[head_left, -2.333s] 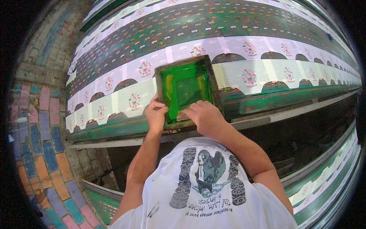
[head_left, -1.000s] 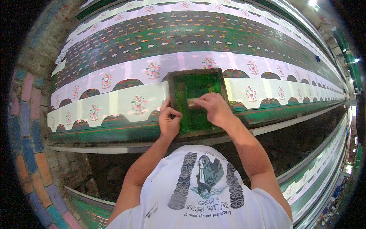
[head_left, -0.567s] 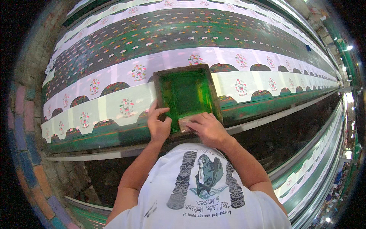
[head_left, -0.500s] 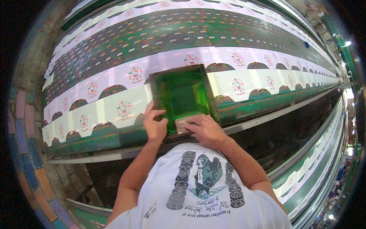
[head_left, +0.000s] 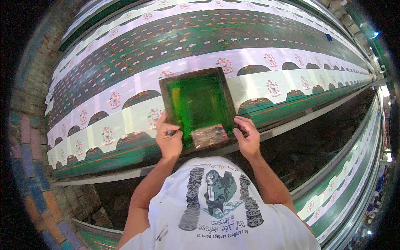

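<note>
A square dark-rimmed frame [head_left: 227, 93] with a bright green, wet-looking inside sits over pale fabric strips [head_left: 271, 85] printed with small colourful round motifs. My left hand [head_left: 168, 139] grips the frame's left side near the lower corner, its thumb and fingers curled on the edge. My right hand [head_left: 248, 137] holds the right side near the lower corner, fingers bent against the edge. A flat, pale brownish block [head_left: 208, 135] with reddish marks lies inside along the near edge of the frame, held by neither hand. The fabric beneath the frame is hidden.
The long green table [head_left: 83, 160] has more printed strips and dark bands of small spots. A pale rail [head_left: 91, 180] runs along its front, above a dark gap. Another table [head_left: 329, 196] lies at the lower right. Coloured paving blocks [head_left: 35, 162] cover the floor at left.
My right hand has let go of the block and moved rightward onto the frame's side. The block now rests in the frame, which has shifted slightly left over the fabric.
</note>
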The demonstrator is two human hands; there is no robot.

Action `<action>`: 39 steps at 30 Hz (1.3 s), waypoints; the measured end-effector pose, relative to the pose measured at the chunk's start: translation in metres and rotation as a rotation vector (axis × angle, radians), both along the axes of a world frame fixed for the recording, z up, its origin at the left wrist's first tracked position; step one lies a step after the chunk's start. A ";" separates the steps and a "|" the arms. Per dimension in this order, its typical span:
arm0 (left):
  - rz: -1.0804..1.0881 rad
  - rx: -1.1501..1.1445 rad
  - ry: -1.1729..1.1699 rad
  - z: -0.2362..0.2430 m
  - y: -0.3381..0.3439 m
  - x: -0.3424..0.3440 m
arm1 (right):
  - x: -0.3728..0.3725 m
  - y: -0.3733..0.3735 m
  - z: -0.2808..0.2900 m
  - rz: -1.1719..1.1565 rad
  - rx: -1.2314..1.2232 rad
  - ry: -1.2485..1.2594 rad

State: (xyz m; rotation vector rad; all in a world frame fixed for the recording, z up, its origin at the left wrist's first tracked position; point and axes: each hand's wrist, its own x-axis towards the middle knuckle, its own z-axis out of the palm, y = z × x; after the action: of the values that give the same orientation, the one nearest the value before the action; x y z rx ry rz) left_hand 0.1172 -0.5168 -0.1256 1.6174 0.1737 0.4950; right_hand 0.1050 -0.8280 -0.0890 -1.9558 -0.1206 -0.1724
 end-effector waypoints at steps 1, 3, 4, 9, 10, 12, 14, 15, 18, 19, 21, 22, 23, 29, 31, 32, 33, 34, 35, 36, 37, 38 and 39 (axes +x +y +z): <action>-0.006 -0.048 -0.001 -0.004 -0.017 0.005 | 0.003 -0.013 0.002 -0.015 0.004 -0.005; -0.035 -0.027 -0.005 -0.010 -0.045 0.012 | 0.009 -0.038 0.006 -0.042 0.010 -0.016; -0.038 -0.027 -0.011 -0.013 -0.057 0.015 | 0.012 -0.053 0.004 -0.029 -0.023 -0.037; -0.016 -0.135 0.068 -0.007 -0.097 0.025 | 0.023 -0.100 0.004 0.028 -0.118 -0.044; -0.010 -0.122 0.079 -0.007 -0.100 0.026 | 0.025 -0.106 0.006 0.043 -0.131 -0.060; 0.003 -0.092 0.104 -0.008 -0.104 0.026 | 0.029 -0.112 0.013 0.102 -0.224 -0.156; 0.008 -0.107 0.111 -0.008 -0.106 0.025 | 0.034 -0.112 0.021 0.199 -0.270 -0.254; 0.008 -0.116 0.112 -0.008 -0.106 0.024 | 0.037 -0.110 0.023 0.262 -0.273 -0.305; -0.014 -0.120 0.177 -0.007 -0.103 0.022 | 0.044 -0.102 0.025 0.484 -0.323 -0.376; 0.002 -0.082 0.198 -0.008 -0.102 0.023 | 0.048 -0.094 0.033 0.560 -0.348 -0.386; 0.029 -0.007 0.236 -0.009 -0.102 0.024 | 0.053 -0.080 0.044 0.608 -0.502 -0.448; 0.027 -0.033 0.228 -0.010 -0.101 0.024 | 0.057 -0.075 0.041 0.625 -0.516 -0.473; 0.025 -0.059 0.220 -0.011 -0.101 0.024 | 0.061 -0.070 0.041 0.640 -0.531 -0.499; 0.000 -0.120 0.223 -0.009 -0.101 0.025 | 0.085 -0.052 0.055 0.755 -0.744 -0.352; 0.021 -0.127 0.217 -0.008 -0.102 0.023 | 0.084 -0.058 0.070 0.768 -0.661 -0.330; 0.028 -0.148 0.198 -0.012 -0.100 0.022 | 0.082 -0.062 0.073 0.775 -0.621 -0.317; 0.026 -0.175 0.179 -0.015 -0.101 0.023 | 0.078 -0.066 0.068 0.758 -0.601 -0.334; 0.022 -0.154 0.176 -0.016 -0.101 0.024 | 0.072 -0.068 0.058 0.743 -0.580 -0.354; 0.019 -0.134 0.173 -0.017 -0.101 0.024 | 0.069 -0.068 0.049 0.728 -0.558 -0.373; 0.018 -0.115 0.170 -0.018 -0.102 0.024 | 0.068 -0.067 0.043 0.697 -0.571 -0.411; 0.013 -0.114 0.148 -0.018 -0.103 0.024 | 0.067 -0.064 0.039 0.665 -0.583 -0.450; 0.009 -0.114 0.124 -0.018 -0.104 0.024 | 0.068 -0.062 0.036 0.633 -0.595 -0.488; 0.001 -0.111 0.099 -0.017 -0.105 0.026 | 0.072 -0.059 0.036 0.615 -0.581 -0.486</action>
State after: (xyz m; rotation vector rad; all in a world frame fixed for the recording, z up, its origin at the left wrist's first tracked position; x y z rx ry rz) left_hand 0.1433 -0.6217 -0.1422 1.5340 0.2718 0.3989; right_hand 0.1767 -0.8871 -0.0531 -2.3029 -1.1850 -0.2144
